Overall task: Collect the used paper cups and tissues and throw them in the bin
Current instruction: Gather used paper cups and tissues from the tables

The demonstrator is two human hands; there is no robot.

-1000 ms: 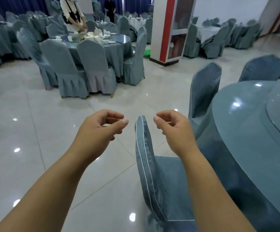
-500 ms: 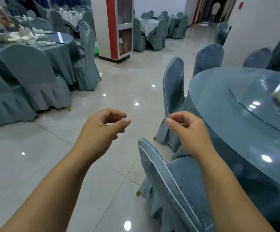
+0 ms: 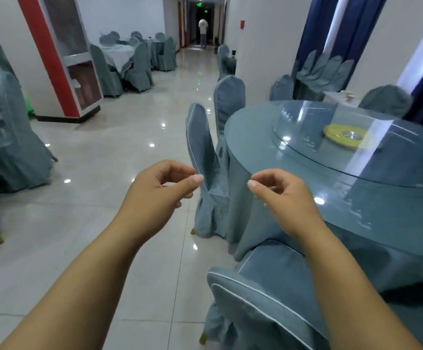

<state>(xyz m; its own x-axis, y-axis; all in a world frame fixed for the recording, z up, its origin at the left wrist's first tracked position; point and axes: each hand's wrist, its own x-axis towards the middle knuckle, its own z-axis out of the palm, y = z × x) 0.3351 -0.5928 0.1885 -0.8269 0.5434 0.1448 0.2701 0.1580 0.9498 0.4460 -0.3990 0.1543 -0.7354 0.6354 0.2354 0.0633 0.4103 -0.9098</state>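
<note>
My left hand (image 3: 158,192) and my right hand (image 3: 283,198) are held out in front of me at chest height, about a hand's width apart. Both have loosely curled fingers with thumb near forefinger, and nothing is in either. No paper cups, tissues or bin show in this view. A round table (image 3: 255,137) with a blue-grey cloth and a glass turntable (image 3: 306,122) stands to the right of my hands. A yellow disc (image 3: 331,131) sits at the turntable's centre.
Covered chairs (image 3: 202,147) ring the table, one (image 3: 268,299) directly under my right forearm. Glossy tiled floor (image 3: 119,152) stretches ahead to a corridor where a person (image 3: 202,31) walks away. A red-and-white pillar (image 3: 53,59) and more covered tables stand left.
The view has swung to the right: the far laid table left the frame, and the near round table, its turntable and the corridor came into view. My hands kept the same curled pose.
</note>
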